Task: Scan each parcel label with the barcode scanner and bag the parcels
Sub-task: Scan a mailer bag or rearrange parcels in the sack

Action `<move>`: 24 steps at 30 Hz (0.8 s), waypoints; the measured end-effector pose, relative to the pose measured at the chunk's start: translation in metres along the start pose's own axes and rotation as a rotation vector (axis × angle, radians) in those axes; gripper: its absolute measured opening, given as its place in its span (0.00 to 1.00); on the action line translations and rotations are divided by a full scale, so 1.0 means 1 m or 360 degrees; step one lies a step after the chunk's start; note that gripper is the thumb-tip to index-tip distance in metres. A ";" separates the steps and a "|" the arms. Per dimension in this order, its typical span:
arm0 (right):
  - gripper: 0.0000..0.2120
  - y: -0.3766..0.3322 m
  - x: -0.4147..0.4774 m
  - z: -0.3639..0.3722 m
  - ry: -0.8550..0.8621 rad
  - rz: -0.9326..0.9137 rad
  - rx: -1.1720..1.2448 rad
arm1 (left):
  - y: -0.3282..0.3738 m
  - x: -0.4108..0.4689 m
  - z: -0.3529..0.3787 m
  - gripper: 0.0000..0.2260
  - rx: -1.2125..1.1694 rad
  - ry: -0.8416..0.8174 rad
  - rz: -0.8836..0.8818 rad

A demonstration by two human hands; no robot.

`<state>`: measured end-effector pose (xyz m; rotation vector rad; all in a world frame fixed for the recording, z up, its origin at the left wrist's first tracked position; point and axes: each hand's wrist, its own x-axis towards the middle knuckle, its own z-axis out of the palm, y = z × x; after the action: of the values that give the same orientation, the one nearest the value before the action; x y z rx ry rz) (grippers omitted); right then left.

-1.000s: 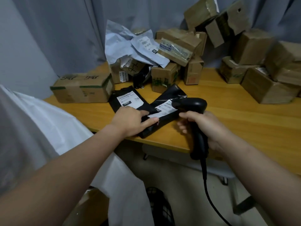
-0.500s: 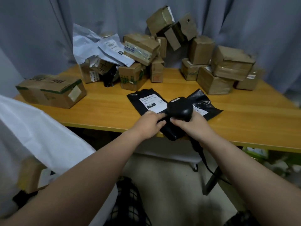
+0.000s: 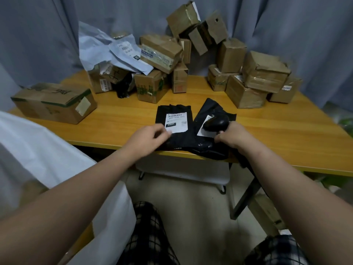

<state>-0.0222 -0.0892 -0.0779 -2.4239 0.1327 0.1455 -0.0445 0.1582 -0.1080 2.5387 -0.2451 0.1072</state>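
My left hand (image 3: 150, 136) is blurred, hold unclear; my right hand (image 3: 232, 135) clutches the scanner (image 3: 215, 122). The parcel (image 3: 210, 154) beneath those fingers overhangs the table (image 3: 286, 134); a nudge could drop it.

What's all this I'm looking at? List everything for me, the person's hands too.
black mailer bags: two, black with white labels, side by side at the table's near edge
barcode scanner: one, black, over the right-hand bag
cardboard boxes: a dozen or more, brown, piled along the table's back, one large at its left end
grey mailers: at least two, pale grey, on the back-left boxes
white sack: one, left of the table
table: one, yellow wood
seat: one, white, under the table
curtain: grey-blue, behind
legs: two, in checked cloth, bottom
left hand: on the left bag's near end, blurred
right hand: grips the scanner
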 end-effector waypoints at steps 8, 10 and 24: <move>0.04 -0.031 -0.022 0.015 -0.0257 0.0115 0.0922 | 0.009 0.071 0.009 0.31 0.0172 -0.0269 -0.0807; 0.06 -0.027 -0.022 0.026 -0.0180 0.0140 0.1041 | 0.015 0.078 0.012 0.32 0.0213 -0.0316 -0.0871; 0.09 0.000 -0.031 0.019 0.0034 -0.0094 0.1012 | 0.017 0.041 0.001 0.13 -0.1106 0.0411 -0.0644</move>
<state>-0.0536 -0.0750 -0.0874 -1.7933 0.0979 0.0395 -0.0073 0.1372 -0.0940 1.8121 0.2912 0.1575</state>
